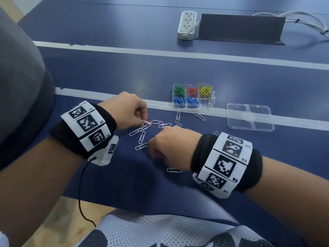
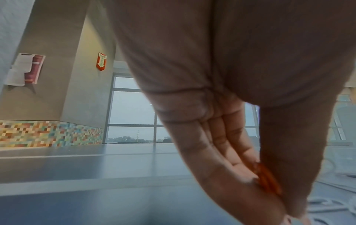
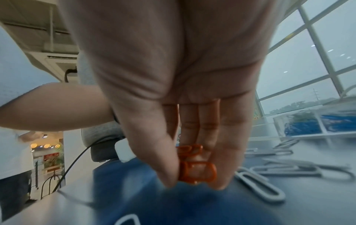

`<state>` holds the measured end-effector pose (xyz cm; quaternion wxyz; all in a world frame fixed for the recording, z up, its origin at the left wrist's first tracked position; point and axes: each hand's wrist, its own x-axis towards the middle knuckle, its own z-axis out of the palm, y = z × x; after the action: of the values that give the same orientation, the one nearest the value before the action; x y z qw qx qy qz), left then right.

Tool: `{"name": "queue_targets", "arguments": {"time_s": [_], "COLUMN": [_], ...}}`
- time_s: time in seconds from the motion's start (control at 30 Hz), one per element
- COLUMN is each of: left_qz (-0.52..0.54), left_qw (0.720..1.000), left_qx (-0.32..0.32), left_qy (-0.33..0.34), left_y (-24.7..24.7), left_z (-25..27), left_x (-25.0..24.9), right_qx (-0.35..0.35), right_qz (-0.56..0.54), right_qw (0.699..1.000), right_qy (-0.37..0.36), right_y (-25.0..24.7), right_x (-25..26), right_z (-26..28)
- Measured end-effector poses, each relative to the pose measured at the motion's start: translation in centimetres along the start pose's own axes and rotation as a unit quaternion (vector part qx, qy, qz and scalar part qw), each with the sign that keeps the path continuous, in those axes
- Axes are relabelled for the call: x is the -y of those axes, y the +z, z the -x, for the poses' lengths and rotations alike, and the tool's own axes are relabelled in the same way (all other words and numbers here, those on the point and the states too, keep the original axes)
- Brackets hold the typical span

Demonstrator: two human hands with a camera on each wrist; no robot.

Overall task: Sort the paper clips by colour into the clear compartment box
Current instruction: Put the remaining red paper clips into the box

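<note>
Left hand [image 1: 127, 111] pinched, fingertips down; right hand [image 1: 170, 148] likewise – thumb against curled fingers, wrists banded

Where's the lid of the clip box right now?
In the head view the clear lid lies flat on the blue table, just right of the compartment box and partly over the white tape line, beyond the right hand.

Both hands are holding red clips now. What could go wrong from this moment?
The right hand pinches several red paper clips at once; one might slip during the carry. The clear compartment box has narrow cells, so red clips could spill onto the green paper clips or the yellow paper clips.
</note>
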<state>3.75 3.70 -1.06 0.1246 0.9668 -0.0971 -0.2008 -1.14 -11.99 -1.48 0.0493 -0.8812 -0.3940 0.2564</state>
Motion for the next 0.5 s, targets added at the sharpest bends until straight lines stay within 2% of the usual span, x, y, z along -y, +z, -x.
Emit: {"name": "queue_targets", "arguments": {"time_s": [0.13, 0.3, 0.5], "left_qz": [0.009, -0.040, -0.030], "left_qw": [0.999, 0.999, 0.999], "left_qx": [-0.034, -0.020, -0.028], "left_qy": [-0.001, -0.023, -0.009], "left_y": [-0.1, 0.1, 0.0], "left_z": [-0.1, -0.8, -1.1], "left_x": [0.1, 0.2, 0.0], "right_qx": [-0.003, -0.019, -0.040], "right_qz": [-0.031, -0.052, -0.058], "right_qw": [0.999, 0.998, 0.997], "right_qy": [0.011, 0.023, 0.040], "right_y": [0.2, 0.2, -0.3], "right_x": [-0.8, -1.3, -2.2], "right_z": [0.5, 0.7, 0.9]}}
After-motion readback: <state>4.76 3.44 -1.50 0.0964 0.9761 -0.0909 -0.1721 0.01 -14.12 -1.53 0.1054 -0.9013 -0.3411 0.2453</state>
